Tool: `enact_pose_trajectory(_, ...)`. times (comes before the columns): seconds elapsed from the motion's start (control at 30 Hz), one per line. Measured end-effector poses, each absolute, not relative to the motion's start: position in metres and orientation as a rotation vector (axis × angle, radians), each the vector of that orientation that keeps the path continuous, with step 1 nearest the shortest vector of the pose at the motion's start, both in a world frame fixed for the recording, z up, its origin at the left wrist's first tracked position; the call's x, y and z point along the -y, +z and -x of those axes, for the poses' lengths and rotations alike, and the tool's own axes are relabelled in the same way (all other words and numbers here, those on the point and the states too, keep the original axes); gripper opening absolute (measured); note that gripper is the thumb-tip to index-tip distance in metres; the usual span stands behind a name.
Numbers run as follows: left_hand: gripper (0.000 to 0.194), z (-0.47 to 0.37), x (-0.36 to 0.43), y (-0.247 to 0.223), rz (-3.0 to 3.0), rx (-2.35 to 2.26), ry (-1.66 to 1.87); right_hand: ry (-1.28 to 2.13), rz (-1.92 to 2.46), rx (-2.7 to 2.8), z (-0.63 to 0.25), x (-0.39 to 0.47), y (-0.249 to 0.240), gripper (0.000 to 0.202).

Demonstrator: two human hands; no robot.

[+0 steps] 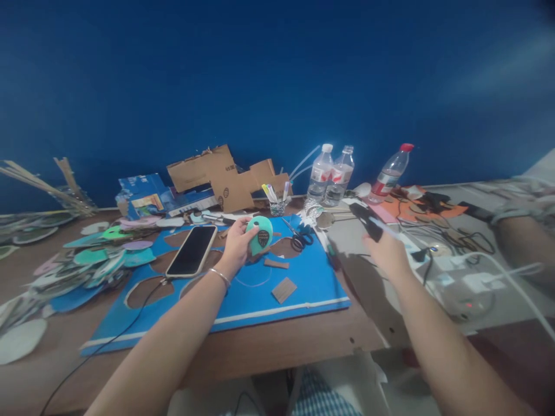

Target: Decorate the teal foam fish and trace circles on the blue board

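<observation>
My left hand (239,245) is closed on a round mint-green piece (259,231) with a dark printed emblem, held above a blue board (307,289) with cut-out holes. My right hand (387,254) is closed around a black tool (366,221) that looks like a hot glue gun. A pale translucent stick shows beside it, and the grip is blurred. Black-handled scissors (298,238) lie on the board between my hands. Small brown cardboard scraps (284,290) lie nearer me. A phone (192,251) with a cable rests left of my left hand.
Stacked cut-out discs (91,257) cover the left side. Cardboard (236,185), a pen cup (277,207), two clear bottles (319,176) and a red-capped bottle (391,170) stand behind. A power strip (466,297) with cables sits right, near another person's arm (520,242).
</observation>
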State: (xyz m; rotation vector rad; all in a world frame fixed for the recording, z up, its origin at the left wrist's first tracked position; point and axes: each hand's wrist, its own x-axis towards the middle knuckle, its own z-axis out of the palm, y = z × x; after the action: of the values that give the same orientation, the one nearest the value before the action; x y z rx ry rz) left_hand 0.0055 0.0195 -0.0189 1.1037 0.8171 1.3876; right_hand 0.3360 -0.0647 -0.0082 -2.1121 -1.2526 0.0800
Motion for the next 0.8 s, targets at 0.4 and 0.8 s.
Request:
enact_pose_trajectory(0.4, 0.041, 0.000, -0.022, -0.025, -1.071, -0.927, 1.486, 1.014, 0.989, 1.018, -0.213, 0.025, -0.007, 0.040)
enact_pose_trajectory(0.8, 0.039, 0.000, -0.022, -0.028, -1.005, -0.899, 1.436, 0.595, 1.352, 1.561, -0.215, 0.015, -0.028, 0.025)
